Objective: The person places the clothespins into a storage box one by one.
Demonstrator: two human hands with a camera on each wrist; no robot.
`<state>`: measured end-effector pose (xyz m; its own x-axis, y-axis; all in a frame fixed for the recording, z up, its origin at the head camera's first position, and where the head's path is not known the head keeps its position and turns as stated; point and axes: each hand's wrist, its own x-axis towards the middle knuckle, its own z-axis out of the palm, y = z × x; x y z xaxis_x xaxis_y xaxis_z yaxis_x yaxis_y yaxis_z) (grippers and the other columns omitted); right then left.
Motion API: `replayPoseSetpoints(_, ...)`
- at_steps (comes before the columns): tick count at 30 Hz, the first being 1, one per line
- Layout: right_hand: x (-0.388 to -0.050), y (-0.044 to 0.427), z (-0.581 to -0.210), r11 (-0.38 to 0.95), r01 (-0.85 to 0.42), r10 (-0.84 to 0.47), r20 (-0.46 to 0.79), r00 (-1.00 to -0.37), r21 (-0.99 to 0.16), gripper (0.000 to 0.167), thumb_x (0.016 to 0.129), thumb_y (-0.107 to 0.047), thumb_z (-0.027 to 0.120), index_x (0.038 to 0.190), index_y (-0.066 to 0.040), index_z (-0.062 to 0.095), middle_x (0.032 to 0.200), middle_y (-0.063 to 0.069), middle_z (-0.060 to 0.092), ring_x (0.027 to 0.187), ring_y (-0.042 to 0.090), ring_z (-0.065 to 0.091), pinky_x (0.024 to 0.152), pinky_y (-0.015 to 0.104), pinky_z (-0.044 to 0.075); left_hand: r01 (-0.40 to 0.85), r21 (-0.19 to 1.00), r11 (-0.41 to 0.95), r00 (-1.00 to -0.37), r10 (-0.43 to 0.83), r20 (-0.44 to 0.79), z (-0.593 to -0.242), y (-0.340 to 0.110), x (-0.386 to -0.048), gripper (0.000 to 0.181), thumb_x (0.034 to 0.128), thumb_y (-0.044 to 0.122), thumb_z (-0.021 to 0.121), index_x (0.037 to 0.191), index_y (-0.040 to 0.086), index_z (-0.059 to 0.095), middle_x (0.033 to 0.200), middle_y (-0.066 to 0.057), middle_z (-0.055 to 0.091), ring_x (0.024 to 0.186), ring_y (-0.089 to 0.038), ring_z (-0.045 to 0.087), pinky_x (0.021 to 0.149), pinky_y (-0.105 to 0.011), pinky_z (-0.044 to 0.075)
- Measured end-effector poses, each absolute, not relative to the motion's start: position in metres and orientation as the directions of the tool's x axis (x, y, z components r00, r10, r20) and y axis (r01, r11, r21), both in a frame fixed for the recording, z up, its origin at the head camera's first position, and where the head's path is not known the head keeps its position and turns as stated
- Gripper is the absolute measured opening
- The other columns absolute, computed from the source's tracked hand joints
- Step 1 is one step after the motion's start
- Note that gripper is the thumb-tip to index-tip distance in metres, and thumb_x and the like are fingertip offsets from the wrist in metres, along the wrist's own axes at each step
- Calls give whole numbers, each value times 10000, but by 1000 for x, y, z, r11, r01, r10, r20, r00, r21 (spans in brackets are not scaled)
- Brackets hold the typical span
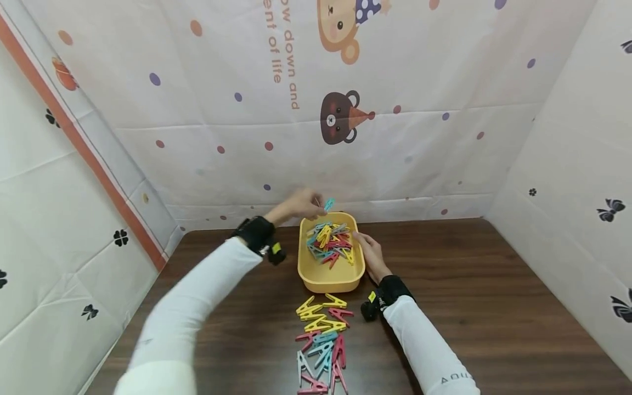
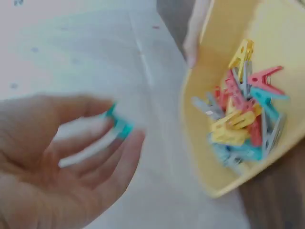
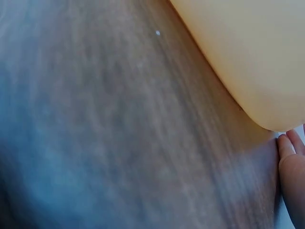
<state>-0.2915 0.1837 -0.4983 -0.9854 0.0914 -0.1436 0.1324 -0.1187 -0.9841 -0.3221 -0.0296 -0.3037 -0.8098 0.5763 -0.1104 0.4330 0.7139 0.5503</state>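
Clothes pegs [image 1: 323, 237] lie in a heap inside a yellow tub [image 1: 326, 286]. At the left, the left hand [image 1: 300, 204] is by the tub's far left corner, and its fingers pinch one blue-green peg [image 1: 329, 204] just above the far rim. Next come loose pegs [image 1: 326, 337] on the brown bench [image 1: 444, 296], on the tub's near side: yellow ones closest to it, then mostly pink, blue-green and grey ones nearer the person. The work looks partway along, with these pegs out on the bench and many in the tub. At the right, the right hand [image 1: 372, 255] touches the tub's right side; how tightly its fingers close cannot be told.

A white cloth wall [image 1: 49, 219] stands on the left, a bear picture [image 1: 337, 118] behind, and dark bows [image 1: 611, 210] on the right. The heaped pegs cross each other, so they may catch, and the tub's rim stands around them.
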Motion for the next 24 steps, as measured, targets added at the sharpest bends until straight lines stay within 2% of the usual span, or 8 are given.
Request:
replayPoseSetpoints(3, -291, 179, -498, -123, 138, 93, -150, -984, -983, 589, 1043, -460, 549, 1483, -73, 485, 1462, 180, 545, 1328, 300, 567, 1048, 372, 522, 393, 417, 820, -883, 463, -79, -336, -11, -341, 262, 950, 129, 692, 738, 94, 542, 680, 1, 519, 602, -121, 490, 565, -217, 407)
replayPoseSetpoints(5, -288, 176, -493, -122, 137, 91, -149, -985, -983, 579, 1044, -439, 556, 1473, -55, 492, 1455, 199, 547, 1319, 319, 573, 1036, 377, 531, 376, 325, 867, -899, 427, -100, -356, -1, -350, 375, 955, 124, 683, 645, 126, 471, 595, 27, 387, 533, -110, 355, 536, -245, 321)
replayPoseSetpoints(7, -281, 175, -485, -121, 145, 85, -156, -984, -982, 570, 1053, -407, 551, 1476, -30, 487, 1463, 227, 535, 1330, 348, 564, 1055, 402, 520, 359, 289, 888, -903, 408, -134, -372, 7, -359, 458, 962, 96, 660, 583, 131, 404, 551, 22, 295, 494, -122, 274, 519, -266, 276)
replayPoseSetpoints(11, -279, 178, -481, -130, 155, 62, -164, -985, -979, 589, 1063, -383, 540, 1500, 4, 455, 1497, 265, 494, 1366, 390, 528, 1087, 448, 494, 337, 263, 904, -911, 384, -152, -391, 19, -366, 420, 948, 90, 664, 592, 126, 445, 571, 19, 349, 497, -128, 339, 506, -260, 305)
replayPoseSetpoints(14, -289, 180, -492, -140, 164, 69, -175, -982, -976, 630, 1046, -434, 556, 1512, -23, 448, 1510, 240, 491, 1377, 367, 524, 1091, 429, 491, 319, 251, 914, -913, 368, -178, -395, 24, -366, 352, 937, 120, 694, 642, 117, 502, 609, 17, 414, 532, -135, 412, 513, -257, 350)
replayPoseSetpoints(21, -291, 183, -495, -131, 138, 116, -154, -981, -982, 609, 1046, -455, 545, 1497, -53, 468, 1489, 208, 514, 1360, 341, 538, 1103, 430, 483, 293, 201, 935, -919, 333, -209, -381, 19, -359, 429, 953, 200, 686, 609, 139, 437, 593, 29, 357, 524, -129, 363, 504, -272, 305)
replayPoseSetpoints(24, -289, 183, -495, -117, 147, 110, -160, -981, -982, 603, 1054, -451, 528, 1502, -54, 458, 1487, 202, 512, 1356, 327, 539, 1103, 429, 483, 342, 187, 921, -910, 374, -178, -368, 3, -347, 409, 981, 203, 649, 629, 134, 453, 621, 19, 381, 550, -131, 362, 518, -275, 288)
